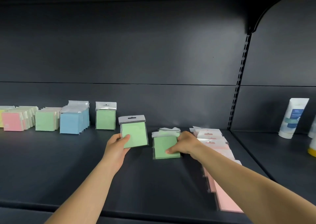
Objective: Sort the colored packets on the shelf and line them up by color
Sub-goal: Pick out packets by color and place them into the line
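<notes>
The left hand (118, 145) holds a green packet (135, 133) up above the dark shelf (68, 164), thumb on its front in a tight grip. The right hand (184, 144) pinches the top packet of a small green pile (165, 146) lying on the shelf. A pink row (220, 157) lies just beside it. Blue packets (73, 121) stand far left.

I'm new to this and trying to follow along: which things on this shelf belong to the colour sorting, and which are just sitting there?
Part of the job:
- green plastic-wrapped packet held in left hand
- flat green packets under right hand
- pink packet row
- standing blue packets

Just lying about:
- white tube with blue label
</notes>
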{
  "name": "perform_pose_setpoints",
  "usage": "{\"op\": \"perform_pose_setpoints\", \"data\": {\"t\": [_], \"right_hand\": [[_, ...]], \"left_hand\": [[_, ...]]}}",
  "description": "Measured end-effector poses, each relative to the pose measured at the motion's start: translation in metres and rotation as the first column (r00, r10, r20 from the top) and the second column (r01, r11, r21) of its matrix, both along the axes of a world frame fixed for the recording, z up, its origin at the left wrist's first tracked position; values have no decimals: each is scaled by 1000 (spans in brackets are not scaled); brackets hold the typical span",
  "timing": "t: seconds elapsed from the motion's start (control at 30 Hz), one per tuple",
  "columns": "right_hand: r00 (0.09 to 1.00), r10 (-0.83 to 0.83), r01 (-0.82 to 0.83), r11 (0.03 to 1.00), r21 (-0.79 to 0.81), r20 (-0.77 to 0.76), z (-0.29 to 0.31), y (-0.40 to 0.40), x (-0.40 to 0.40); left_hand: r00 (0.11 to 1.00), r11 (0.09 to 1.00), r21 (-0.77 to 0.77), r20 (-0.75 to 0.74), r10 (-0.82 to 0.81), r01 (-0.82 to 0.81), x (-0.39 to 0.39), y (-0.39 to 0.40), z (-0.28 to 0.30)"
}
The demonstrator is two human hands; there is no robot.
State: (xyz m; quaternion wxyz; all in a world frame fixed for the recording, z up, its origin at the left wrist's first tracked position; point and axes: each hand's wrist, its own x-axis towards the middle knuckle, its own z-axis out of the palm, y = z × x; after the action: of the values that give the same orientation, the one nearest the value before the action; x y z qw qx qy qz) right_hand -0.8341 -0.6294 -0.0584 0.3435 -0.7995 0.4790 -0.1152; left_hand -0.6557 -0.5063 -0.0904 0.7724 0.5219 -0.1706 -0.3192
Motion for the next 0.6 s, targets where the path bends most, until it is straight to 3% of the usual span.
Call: {"op": "perform_pose_setpoints", "data": {"t": [0.17,0.3,0.43,0.6], "right_hand": [[982,-29,7,993,116,186,-3,-2,-3],[958,-30,0,995,105,285,0,-4,-5],[876,-40,-50,984,172,481,4,2,-9],[795,-78,-106,959,265,601,0,20,11]], "left_hand": [[1000,1000,-12,-7,-13,13,1,0,1],[1000,1000,-20,-13,-13,12,2,1,2],[999,999,-26,41,-29,30,-3,4,4],[993,995,-12,52,-102,103,-8,13,8]]}}
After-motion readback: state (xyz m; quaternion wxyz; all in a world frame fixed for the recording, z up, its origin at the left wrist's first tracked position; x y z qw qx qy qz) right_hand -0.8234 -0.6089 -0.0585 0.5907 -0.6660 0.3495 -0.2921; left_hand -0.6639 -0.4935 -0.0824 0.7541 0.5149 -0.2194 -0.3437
